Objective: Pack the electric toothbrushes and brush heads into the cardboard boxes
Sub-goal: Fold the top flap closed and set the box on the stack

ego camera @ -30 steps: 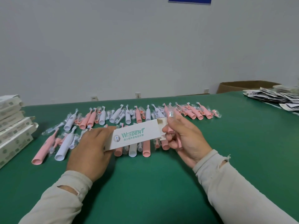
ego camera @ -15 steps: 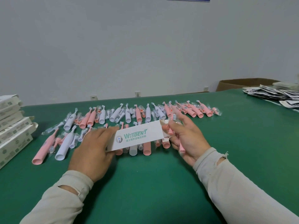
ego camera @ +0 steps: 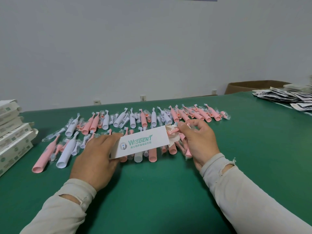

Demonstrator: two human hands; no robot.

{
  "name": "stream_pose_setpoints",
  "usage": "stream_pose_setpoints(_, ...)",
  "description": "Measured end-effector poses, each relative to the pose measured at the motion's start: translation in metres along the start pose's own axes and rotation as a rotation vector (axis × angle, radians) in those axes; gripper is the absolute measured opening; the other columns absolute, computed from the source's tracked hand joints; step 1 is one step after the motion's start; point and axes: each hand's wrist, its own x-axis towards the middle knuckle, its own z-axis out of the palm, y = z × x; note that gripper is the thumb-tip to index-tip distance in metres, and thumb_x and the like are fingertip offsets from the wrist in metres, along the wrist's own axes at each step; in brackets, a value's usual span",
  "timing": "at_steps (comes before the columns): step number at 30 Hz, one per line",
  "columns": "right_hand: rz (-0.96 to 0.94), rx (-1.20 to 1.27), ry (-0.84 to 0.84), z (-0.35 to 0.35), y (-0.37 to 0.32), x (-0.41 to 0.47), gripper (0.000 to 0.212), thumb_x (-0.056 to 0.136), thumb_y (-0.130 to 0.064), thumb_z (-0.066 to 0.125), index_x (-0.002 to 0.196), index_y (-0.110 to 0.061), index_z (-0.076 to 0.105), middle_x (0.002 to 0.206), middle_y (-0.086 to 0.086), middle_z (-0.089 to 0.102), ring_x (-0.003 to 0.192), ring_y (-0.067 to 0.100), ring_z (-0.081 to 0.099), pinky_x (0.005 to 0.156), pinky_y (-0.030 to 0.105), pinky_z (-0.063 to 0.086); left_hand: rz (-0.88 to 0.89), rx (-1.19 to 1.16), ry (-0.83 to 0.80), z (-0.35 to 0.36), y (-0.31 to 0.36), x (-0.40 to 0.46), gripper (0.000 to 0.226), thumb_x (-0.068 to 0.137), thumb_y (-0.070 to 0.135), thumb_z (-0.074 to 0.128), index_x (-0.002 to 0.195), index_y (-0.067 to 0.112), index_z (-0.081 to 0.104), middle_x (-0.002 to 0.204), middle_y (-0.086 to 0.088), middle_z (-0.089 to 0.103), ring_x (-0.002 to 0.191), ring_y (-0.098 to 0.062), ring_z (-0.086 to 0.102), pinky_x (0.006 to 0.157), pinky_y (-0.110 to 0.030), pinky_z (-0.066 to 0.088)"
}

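My left hand (ego camera: 94, 159) gripped the Wisdent box (ego camera: 143, 143) above the green surface (ego camera: 152, 191); my right hand (ego camera: 196, 139) pinched a wrapped pink brush head (ego camera: 173, 131) at its open end; I judged the crinkly wrapper might snag the flap.

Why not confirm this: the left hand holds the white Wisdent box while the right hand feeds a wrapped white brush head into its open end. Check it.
Wrong colour. In the head view the wrapped brush head pinched by the right hand is pink, not white. The left hand does hold the white Wisdent box.

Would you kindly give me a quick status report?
Left hand holding box. Right hand feeding wrapped pink brush head into open end. Nothing blocking.
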Motion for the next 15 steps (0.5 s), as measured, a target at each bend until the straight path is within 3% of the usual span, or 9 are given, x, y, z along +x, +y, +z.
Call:
stream_pose_setpoints(3, -0.053, -0.100, 0.032, 0.000, 0.002, 0.000, 0.017, 0.082, -0.024, 0.082, 0.071, -0.024, 0.069, 0.098, 0.005, 0.075, 0.055, 0.009, 0.055, 0.051, 0.024, 0.044, 0.009, -0.009, 0.004, 0.000, 0.001, 0.000, 0.061, 0.086, 0.040, 0.073, 0.139, 0.044, 0.043, 0.134, 0.015, 0.052, 0.120, -0.016, 0.044, 0.084, -0.040, 0.050)
stream_pose_setpoints(6, -0.140, -0.239, 0.022, 0.001, 0.002, -0.003, 0.013, 0.082, -0.029, 0.081, 0.073, -0.021, 0.075, 0.078, -0.008, 0.074, 0.067, 0.010, 0.062, 0.070, 0.030, 0.048, 0.014, -0.001, 0.011, 0.000, 0.002, 0.000, 0.061, 0.085, 0.040, 0.073, 0.138, 0.044, 0.043, 0.135, 0.014, 0.053, 0.120, -0.016, 0.045, 0.083, -0.040, 0.050)
stream_pose_setpoints(8, -0.203, -0.330, -0.036, 0.002, 0.000, -0.006, 0.014, 0.086, -0.032, 0.077, 0.074, -0.024, 0.077, 0.074, -0.012, 0.073, 0.066, 0.002, 0.063, 0.072, 0.024, 0.047, -0.003, -0.006, 0.020, -0.001, 0.002, 0.000, 0.061, 0.085, 0.039, 0.074, 0.137, 0.045, 0.043, 0.135, 0.015, 0.053, 0.122, -0.016, 0.044, 0.083, -0.041, 0.051)
stream_pose_setpoints(11, -0.223, -0.420, -0.178, -0.002, -0.004, -0.006, 0.009, 0.091, -0.034, 0.071, 0.084, -0.030, 0.077, 0.075, -0.018, 0.072, 0.061, -0.007, 0.061, 0.062, 0.012, 0.045, -0.046, 0.009, 0.021, -0.002, 0.000, 0.000, 0.062, 0.085, 0.034, 0.073, 0.139, 0.045, 0.043, 0.136, 0.013, 0.053, 0.123, -0.018, 0.043, 0.086, -0.042, 0.051)
stream_pose_setpoints(13, -0.210, -0.462, -0.222, -0.004, -0.005, -0.004, 0.015, 0.091, -0.035, 0.070, 0.103, -0.026, 0.074, 0.087, -0.016, 0.073, 0.063, -0.008, 0.061, 0.068, 0.017, 0.049, -0.063, 0.017, 0.021, -0.002, -0.002, 0.000, 0.063, 0.085, 0.026, 0.071, 0.140, 0.043, 0.045, 0.137, 0.011, 0.054, 0.123, -0.020, 0.044, 0.087, -0.041, 0.048)
stream_pose_setpoints(15, -0.206, -0.478, -0.240, -0.006, -0.008, -0.003, 0.017, 0.090, -0.030, 0.072, 0.106, -0.031, 0.066, 0.098, -0.014, 0.073, 0.071, -0.002, 0.064, 0.078, 0.025, 0.053, -0.066, 0.032, 0.024, -0.003, -0.003, 0.000, 0.062, 0.085, 0.024, 0.069, 0.140, 0.042, 0.045, 0.135, 0.010, 0.055, 0.121, -0.020, 0.045, 0.084, -0.039, 0.047)
